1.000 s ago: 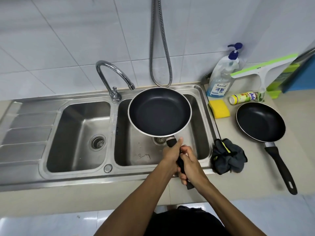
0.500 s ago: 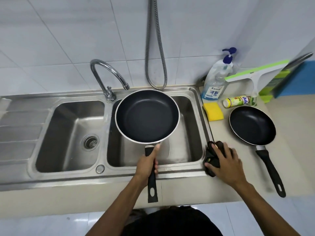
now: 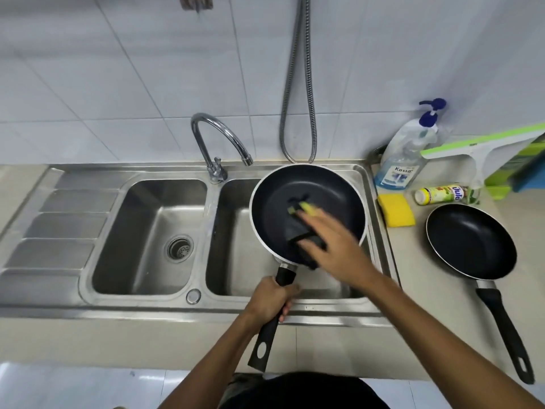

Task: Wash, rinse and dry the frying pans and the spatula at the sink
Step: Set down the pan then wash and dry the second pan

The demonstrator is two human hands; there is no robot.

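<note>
Over the right sink basin (image 3: 239, 255) we steady one frying pan (image 3: 333, 190), the left hand (image 3: 269, 299) in a curled grip round its handle (image 3: 265, 340), so the right hand (image 3: 339, 255), its grip spread flat, can press a dark cloth (image 3: 295, 230) inside it. We count two pans: this one and a second pan (image 3: 472, 240) resting on the surface (image 3: 427, 320) at right; no spatula is in view.

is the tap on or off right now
Off: no water stream falls from the spout of the curved chrome tap, and none runs in the steel basin below.
</note>
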